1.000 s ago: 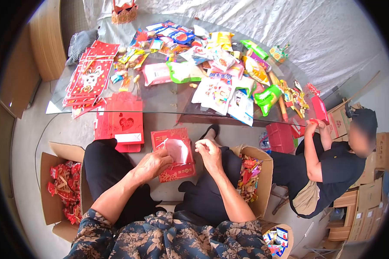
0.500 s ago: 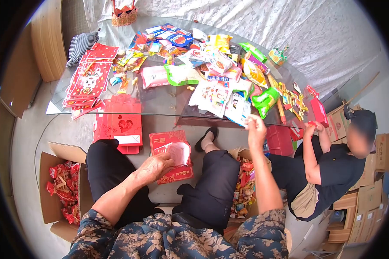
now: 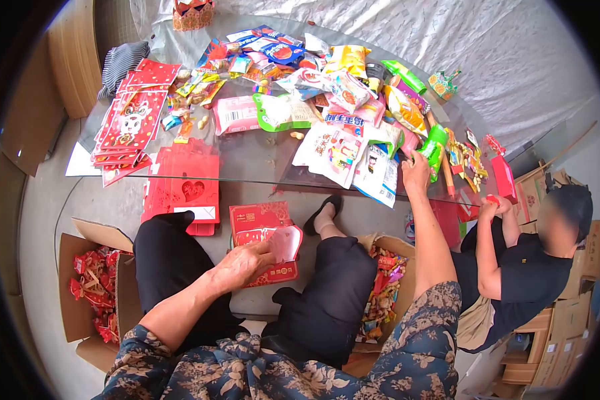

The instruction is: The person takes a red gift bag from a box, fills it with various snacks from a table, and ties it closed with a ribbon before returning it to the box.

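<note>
My left hand (image 3: pixel 248 261) is closed on the edge of a red gift bag (image 3: pixel 287 244), whose pale inside shows at its open mouth. Under the bag is a red printed gift box (image 3: pixel 273 212), between my knees. My right hand (image 3: pixel 417 172) reaches over the table's near edge with its fingers drawn together. Right beside it lies a green snack bag (image 3: pixel 436 147), and white snack pouches (image 3: pixel 331 152) are to its left. Whether the fingertips hold anything is hidden.
A glass table (image 3: pixel 253 157) bears heaped snacks and a stack of red bags (image 3: pixel 135 120). Red boxes (image 3: pixel 180 190) hang below its left edge. Cartons of red packets (image 3: pixel 97 287) and candies (image 3: pixel 383 287) flank my legs. A co-worker (image 3: pixel 533 260) sits at right.
My right hand has moved right and farther over the table, to the green snack bag, which has turned more upright in view. My left hand stays on the red gift bag.
</note>
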Motion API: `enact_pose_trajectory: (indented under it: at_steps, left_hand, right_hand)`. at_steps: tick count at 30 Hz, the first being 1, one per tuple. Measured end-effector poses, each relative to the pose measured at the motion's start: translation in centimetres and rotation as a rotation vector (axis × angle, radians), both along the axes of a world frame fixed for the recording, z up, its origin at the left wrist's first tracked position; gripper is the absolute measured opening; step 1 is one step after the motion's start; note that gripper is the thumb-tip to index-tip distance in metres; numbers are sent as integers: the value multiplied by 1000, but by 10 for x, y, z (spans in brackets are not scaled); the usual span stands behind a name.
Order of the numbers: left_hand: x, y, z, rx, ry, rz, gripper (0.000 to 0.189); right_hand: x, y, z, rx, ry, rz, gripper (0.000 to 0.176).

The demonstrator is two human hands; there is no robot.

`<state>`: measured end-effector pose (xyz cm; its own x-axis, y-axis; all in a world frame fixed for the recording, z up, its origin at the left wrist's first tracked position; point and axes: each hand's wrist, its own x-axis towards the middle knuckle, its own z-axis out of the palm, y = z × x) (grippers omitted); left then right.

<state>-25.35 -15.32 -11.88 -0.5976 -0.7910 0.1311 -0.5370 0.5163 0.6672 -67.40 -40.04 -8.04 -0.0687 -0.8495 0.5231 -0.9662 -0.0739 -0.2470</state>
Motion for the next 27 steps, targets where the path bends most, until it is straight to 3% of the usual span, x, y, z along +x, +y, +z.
enact_pose_trajectory:
  at_steps: [2,5,13,18,27]
  left_hand:
    - [-1,-1,-2,-5,-9,-4,15]
    - [1,-2,-2,-2,16,-7,15]
    - [3,-6,-10,1,-17,-17,16]
    - [3,-6,-9,-11,-20,-19,17]
    - [1,-3,-5,-41,84,26,8]
  right_hand:
    - [16,8,19,51,101,-66,54]
    - [15,1,26,40,324,-91,54]
    - [1,-37,30,86,559,-77,41]
    - [-4,-31,41,7,434,-14,26]
    - [-23,-11,81,-121,284,-58,18]
